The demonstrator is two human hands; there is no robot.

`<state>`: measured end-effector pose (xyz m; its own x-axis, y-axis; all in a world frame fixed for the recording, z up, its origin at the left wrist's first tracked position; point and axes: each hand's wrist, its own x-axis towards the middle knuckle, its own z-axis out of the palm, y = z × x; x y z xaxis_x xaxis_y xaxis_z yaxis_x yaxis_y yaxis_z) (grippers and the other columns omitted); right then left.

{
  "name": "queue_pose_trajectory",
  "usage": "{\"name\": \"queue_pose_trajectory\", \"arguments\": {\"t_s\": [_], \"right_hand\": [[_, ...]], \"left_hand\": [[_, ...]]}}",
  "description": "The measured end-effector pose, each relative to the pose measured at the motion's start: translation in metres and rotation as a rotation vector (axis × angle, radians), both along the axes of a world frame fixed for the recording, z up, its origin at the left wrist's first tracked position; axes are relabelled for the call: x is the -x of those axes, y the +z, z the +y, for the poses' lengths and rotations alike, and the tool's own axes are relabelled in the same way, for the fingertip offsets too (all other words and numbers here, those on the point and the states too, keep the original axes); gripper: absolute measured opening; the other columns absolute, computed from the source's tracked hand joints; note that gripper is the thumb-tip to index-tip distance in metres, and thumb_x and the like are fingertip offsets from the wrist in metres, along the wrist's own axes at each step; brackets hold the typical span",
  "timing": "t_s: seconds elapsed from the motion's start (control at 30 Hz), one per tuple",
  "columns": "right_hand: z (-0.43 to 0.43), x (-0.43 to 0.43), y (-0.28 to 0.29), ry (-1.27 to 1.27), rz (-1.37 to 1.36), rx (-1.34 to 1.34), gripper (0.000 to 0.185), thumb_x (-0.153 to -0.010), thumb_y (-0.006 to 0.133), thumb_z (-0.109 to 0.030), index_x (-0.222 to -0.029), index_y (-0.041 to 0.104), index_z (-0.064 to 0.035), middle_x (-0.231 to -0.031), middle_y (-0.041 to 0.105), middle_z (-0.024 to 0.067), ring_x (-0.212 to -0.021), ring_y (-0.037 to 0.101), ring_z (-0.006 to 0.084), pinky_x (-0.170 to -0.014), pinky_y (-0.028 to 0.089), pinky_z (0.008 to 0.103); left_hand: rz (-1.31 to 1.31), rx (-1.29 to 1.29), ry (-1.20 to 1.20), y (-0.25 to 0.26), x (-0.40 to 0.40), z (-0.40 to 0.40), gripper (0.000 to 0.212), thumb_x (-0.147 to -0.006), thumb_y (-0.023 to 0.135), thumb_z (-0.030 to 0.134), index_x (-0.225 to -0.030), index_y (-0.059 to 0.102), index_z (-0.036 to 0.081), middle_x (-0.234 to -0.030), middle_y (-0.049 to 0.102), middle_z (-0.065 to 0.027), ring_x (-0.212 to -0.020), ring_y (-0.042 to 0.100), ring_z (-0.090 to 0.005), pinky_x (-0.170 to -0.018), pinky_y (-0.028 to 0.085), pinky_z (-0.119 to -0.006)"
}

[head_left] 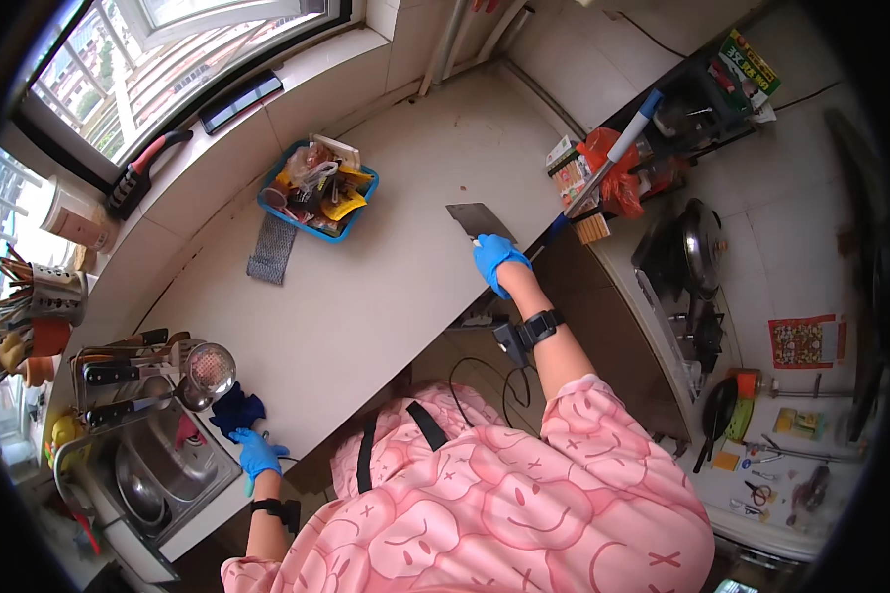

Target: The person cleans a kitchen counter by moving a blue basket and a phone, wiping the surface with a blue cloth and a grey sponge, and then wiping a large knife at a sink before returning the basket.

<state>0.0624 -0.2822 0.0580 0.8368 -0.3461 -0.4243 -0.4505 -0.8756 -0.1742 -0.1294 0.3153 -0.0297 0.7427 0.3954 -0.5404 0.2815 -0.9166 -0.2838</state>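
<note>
My right hand [497, 259], in a blue glove, is closed around the handle of a cleaver [482, 221]; its broad blade lies over the far right part of the pale countertop [356, 319]. My left hand [256, 451], gloved in blue too, touches a dark blue cloth [237, 410] near the counter's left end, beside the sink. Whether its fingers grip the cloth is not clear. A blue plastic basket [339, 239] full of packets and bags stands towards the wall, with a grey patterned cloth [272, 250] partly beneath it.
A knife and utensil rack [111, 374] and a steel sink [193, 474] are at the left. On the right are a red plastic bag [614, 170], a blue-and-white pole [615, 152] and a stove with a lidded pan [701, 248]. A knife sharpener [137, 174] rests on the windowsill.
</note>
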Motion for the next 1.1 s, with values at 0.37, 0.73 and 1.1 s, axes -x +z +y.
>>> {"name": "queue_pose_trajectory", "arguments": {"t_s": [0.37,0.73,1.1], "right_hand": [[0.002,0.007,-0.022,0.018,0.000,-0.012,0.037,-0.095,0.043,-0.032,-0.113,0.062,-0.0054,-0.121,0.060,0.0209,-0.112,0.056,0.0432,-0.094,0.048,0.0498],[0.014,0.019,-0.030,-0.053,-0.050,-0.068,0.035,-0.095,0.041,-0.026,-0.116,0.058,-0.0045,-0.121,0.059,0.0251,-0.113,0.055,0.0451,-0.095,0.047,0.0504],[0.021,0.036,-0.021,-0.098,-0.059,-0.131,0.035,-0.094,0.044,-0.026,-0.123,0.053,-0.0091,-0.116,0.060,0.0279,-0.107,0.056,0.0469,-0.091,0.048,0.0515]], "left_hand": [[-0.013,0.026,0.027,0.001,0.009,0.003,0.132,-0.052,0.091,0.047,-0.147,0.016,-0.005,-0.152,0.019,-0.0326,-0.091,0.069,-0.0401,-0.076,0.058,-0.042],[-0.078,0.020,0.000,0.005,0.012,-0.001,0.132,-0.051,0.092,0.045,-0.146,0.016,-0.007,-0.144,0.034,-0.0341,-0.090,0.069,-0.0398,-0.075,0.057,-0.042],[-0.122,-0.010,-0.048,0.006,0.015,-0.004,0.134,-0.049,0.092,0.044,-0.145,0.015,-0.010,-0.131,0.050,-0.0332,-0.086,0.070,-0.0393,-0.075,0.058,-0.042]]}}
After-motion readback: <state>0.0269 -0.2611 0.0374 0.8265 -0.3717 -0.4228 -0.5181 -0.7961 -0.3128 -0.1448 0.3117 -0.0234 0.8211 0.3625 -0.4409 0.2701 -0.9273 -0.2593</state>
